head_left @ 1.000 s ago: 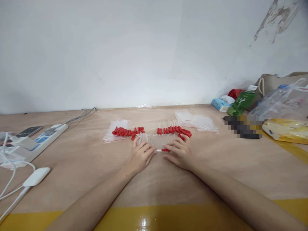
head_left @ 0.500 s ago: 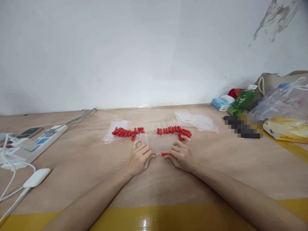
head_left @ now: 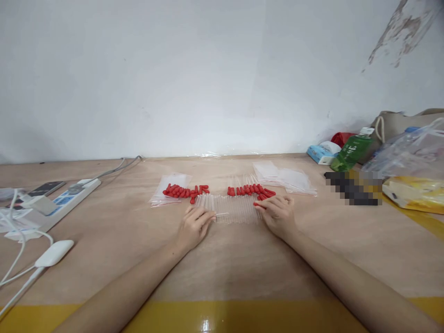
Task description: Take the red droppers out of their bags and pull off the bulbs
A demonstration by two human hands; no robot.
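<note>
My left hand [head_left: 196, 226] pinches a thin clear tube [head_left: 222, 214], whose free end points right and shows no red bulb. My right hand [head_left: 277, 214] is closed at the fingertips on a small red rubber bulb [head_left: 255, 204]. Between the hands lies a row of clear tubes [head_left: 236, 210], side by side. Behind it, red bulbs [head_left: 246, 189] sit at the near ends of several slim clear tubes [head_left: 247, 178]. A heap of loose red bulbs [head_left: 180, 191] lies to the left, partly on clear plastic bags [head_left: 157, 196].
More clear bags [head_left: 291, 179] lie behind on the right. A power strip [head_left: 65, 203] with white cables and a phone [head_left: 46, 188] are at the left. Along the right stand a tissue pack [head_left: 321, 155], a green bottle [head_left: 352, 150] and plastic-wrapped packages [head_left: 409, 192].
My hands have moved apart, the right one up and to the right. Earlier a red bulb met a tube between them; now the tube's end is bare and a bulb is at my right fingertips.
</note>
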